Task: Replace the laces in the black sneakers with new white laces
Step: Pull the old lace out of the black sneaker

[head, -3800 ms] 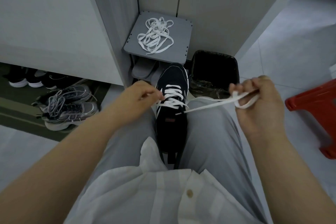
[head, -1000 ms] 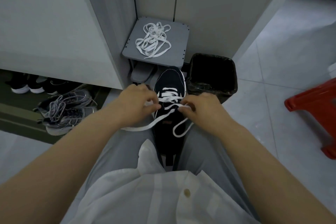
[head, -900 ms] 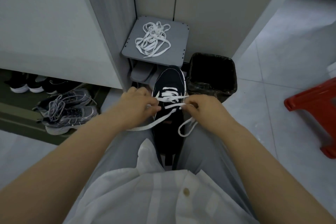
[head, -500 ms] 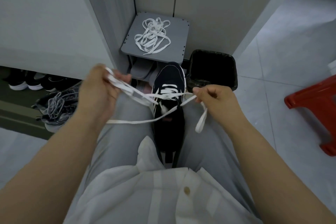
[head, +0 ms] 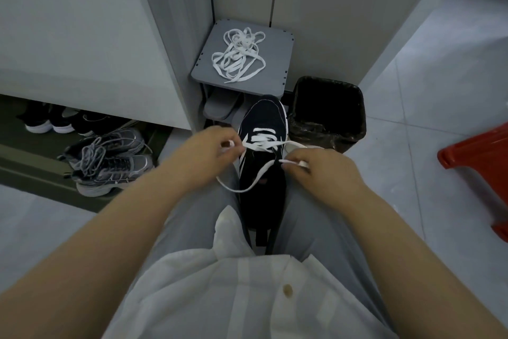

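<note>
The black sneaker (head: 263,124) sits wedged between my thighs, toe pointing away from me. Its upper is a matte, suede-like black with a rounded toe and a thin pale edge at the sole. Slanted white stripes (head: 243,166) run down its left side. A flat, woven white lace (head: 264,138) crosses the far eyelets in neat bars.

My left hand (head: 209,153) is curled, thumb and forefinger pinching one run of that lace just left of the shoe. My right hand (head: 319,173) is curled too, pinching the other run just right of the tongue. Between them a slack length droops in a soft curve over my left leg and the tongue. A small reddish tag (head: 263,180) on the tongue is too blurred to read.

My grey trousers (head: 310,228) are smooth cloth, and the white shirt (head: 220,300) is thin and faintly striped, with a round button.

Beyond the toe is a square grey stand (head: 277,72) with rounded corners, where loose white laces (head: 237,55) lie in a flat tangle. Grey slippers (head: 220,107) sit on the shelf beneath it. To its right is a square black bin (head: 330,102) lined with a crinkled, glossy bag. A red plastic stool (head: 478,157) is at the right edge. At left, grey mesh running shoes (head: 110,165) with grey laces lie on a low dark shelf.
</note>
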### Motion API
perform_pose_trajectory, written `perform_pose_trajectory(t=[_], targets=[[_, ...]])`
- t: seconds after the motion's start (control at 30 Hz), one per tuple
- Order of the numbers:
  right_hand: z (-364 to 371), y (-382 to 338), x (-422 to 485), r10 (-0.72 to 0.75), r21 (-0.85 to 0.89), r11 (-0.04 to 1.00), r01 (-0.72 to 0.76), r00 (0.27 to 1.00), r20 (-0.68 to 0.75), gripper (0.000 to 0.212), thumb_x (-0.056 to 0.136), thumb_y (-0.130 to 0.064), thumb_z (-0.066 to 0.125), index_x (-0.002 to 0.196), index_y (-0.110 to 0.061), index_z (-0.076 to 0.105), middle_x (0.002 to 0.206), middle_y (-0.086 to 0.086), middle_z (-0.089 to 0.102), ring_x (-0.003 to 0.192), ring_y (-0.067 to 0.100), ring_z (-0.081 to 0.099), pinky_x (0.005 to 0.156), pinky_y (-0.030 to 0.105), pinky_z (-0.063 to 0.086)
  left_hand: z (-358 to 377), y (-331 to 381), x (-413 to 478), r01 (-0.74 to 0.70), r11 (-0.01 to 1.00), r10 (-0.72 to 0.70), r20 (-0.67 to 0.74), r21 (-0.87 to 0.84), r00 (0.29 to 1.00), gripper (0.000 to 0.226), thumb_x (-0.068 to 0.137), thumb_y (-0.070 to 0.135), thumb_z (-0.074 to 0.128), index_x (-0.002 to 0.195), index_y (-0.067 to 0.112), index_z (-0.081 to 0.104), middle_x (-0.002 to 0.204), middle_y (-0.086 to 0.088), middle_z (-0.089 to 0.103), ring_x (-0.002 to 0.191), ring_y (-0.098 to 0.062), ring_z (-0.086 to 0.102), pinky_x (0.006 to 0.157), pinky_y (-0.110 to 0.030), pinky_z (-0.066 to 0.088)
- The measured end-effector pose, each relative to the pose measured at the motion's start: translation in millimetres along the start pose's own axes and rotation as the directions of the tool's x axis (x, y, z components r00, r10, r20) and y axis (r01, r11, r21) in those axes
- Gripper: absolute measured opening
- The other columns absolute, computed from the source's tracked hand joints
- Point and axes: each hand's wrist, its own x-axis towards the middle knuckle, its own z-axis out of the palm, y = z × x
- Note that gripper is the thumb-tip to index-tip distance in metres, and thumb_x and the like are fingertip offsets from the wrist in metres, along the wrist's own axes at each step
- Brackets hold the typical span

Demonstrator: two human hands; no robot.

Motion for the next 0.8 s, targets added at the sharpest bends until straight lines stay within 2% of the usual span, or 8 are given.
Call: perform_pose_trajectory(t=[0.17, 0.27, 0.33, 0.4, 0.47, 0.5, 0.6, 0.8], targets=[[-22.3, -4.6, -1.6, 0.161, 0.719, 0.691, 0.079, 0.952, -0.259, 0.023, 0.079, -0.031, 0.061, 0.058, -0.038, 0.064, 0.080, -0.014, 0.062, 0.076, 0.000, 0.056, 0.073, 0.013, 0.042, 8.4, -3.7, 0.3, 0.046, 0.982, -0.042, -0.023, 0.181, 0.999, 0.016, 0.091, 0.034, 0.051, 0.097, 0.021, 0.056, 0.089, 0.004, 0.044, 0.088, -0.020, 0.054, 0.076, -0.030, 0.042], [-45.6, -8.5, -3.4, 0.267, 0.950, 0.259, 0.176, 0.932, -0.246, 0.028, 0.084, -0.009, 0.049, 0.057, -0.016, 0.049, 0.093, -0.007, 0.068, 0.084, 0.000, 0.057, 0.073, 0.013, 0.042, -0.5, -1.0, 0.1, 0.044, 0.996, -0.035, -0.105, 0.083, 0.994, 0.023, 0.090, 0.032, 0.054, 0.107, 0.019, 0.046, 0.098, 0.000, 0.050, 0.094, -0.021, 0.056, 0.081, -0.036, 0.047], [-59.0, -11.8, -5.2, 0.260, 0.949, -0.221, 0.225, 0.951, -0.165, 0.031, 0.088, -0.012, 0.039, 0.057, -0.016, 0.040, 0.075, 0.000, 0.069, 0.081, 0.013, 0.062, 0.079, 0.024, 0.046, -3.9, -1.1, 3.1, 0.011, 0.996, -0.003, -0.088, 0.088, 0.996, 0.035, 0.091, 0.029, 0.053, 0.124, 0.023, 0.045, 0.104, -0.003, 0.052, 0.102, -0.020, 0.055, 0.085, -0.034, 0.046], [-66.4, -13.9, -4.5, 0.257, 0.876, -0.413, 0.251, 0.954, -0.152, 0.036, 0.087, -0.013, 0.034, 0.051, -0.019, 0.039, 0.047, -0.003, 0.049, 0.051, 0.014, 0.049, 0.063, 0.025, 0.049, -3.1, -2.4, 7.6, -0.024, 0.992, 0.033, -0.066, 0.122, 0.997, 0.037, 0.092, 0.028, 0.051, 0.129, 0.025, 0.049, 0.102, 0.000, 0.048, 0.104, -0.020, 0.052, 0.085, -0.027, 0.039], [-62.3, -13.7, -0.9, 0.255, 0.972, -0.143, 0.185, 0.956, -0.144, 0.028, 0.078, -0.011, 0.039, 0.052, -0.022, 0.042, 0.043, -0.007, 0.035, 0.041, 0.009, 0.031, 0.046, 0.018, 0.037, 0.6, -3.5, 12.6, -0.068, 0.983, 0.079, -0.056, 0.172, 0.995, 0.029, 0.092, 0.030, 0.051, 0.118, 0.020, 0.061, 0.105, 0.000, 0.046, 0.109, -0.022, 0.047, 0.091, -0.027, 0.035], [-54.9, -12.4, 0.1, 0.218, 0.979, 0.166, 0.118, 0.964, -0.153, 0.021, 0.073, -0.013, 0.043, 0.057, -0.025, 0.047, 0.047, -0.009, 0.039, 0.042, 0.008, 0.033, 0.044, 0.018, 0.034, 3.1, -3.5, 15.0, -0.092, 0.978, 0.101, -0.042, 0.186, 0.994, 0.027, 0.092, 0.031, 0.051, 0.110, 0.017, 0.065, 0.111, -0.003, 0.049, 0.111, -0.023, 0.046, 0.095, -0.030, 0.035], [-20.6, -4.0, 0.8, 0.043, 0.458, 0.888, -0.023, 0.999, -0.033, 0.009, 0.077, -0.028, 0.055, 0.084, -0.032, 0.058, 0.074, -0.010, 0.060, 0.065, 0.009, 0.055, 0.061, 0.025, 0.043, 7.9, 0.2, 19.7, -0.135, 0.979, 0.134, 0.014, 0.156, 0.991, 0.019, 0.093, 0.025, 0.050, 0.093, 0.011, 0.063, 0.099, -0.003, 0.057, 0.098, -0.021, 0.054, 0.082, -0.026, 0.037], [2.2, -6.3, 24.0, 0.066, 0.386, 0.922, -0.013, 0.990, -0.124, 0.023, 0.094, -0.030, 0.045, 0.100, -0.015, 0.061, 0.099, 0.000, 0.064, 0.095, 0.020, 0.058, 0.087, 0.035, 0.045, 9.9, 7.8, 20.4, -0.016, 0.993, 0.009, 0.063, 0.118, 0.998, 0.008, 0.093, 0.024, 0.049, 0.087, 0.019, 0.051, 0.063, 0.013, 0.052, 0.068, -0.015, 0.052, 0.069, -0.029, 0.041]])
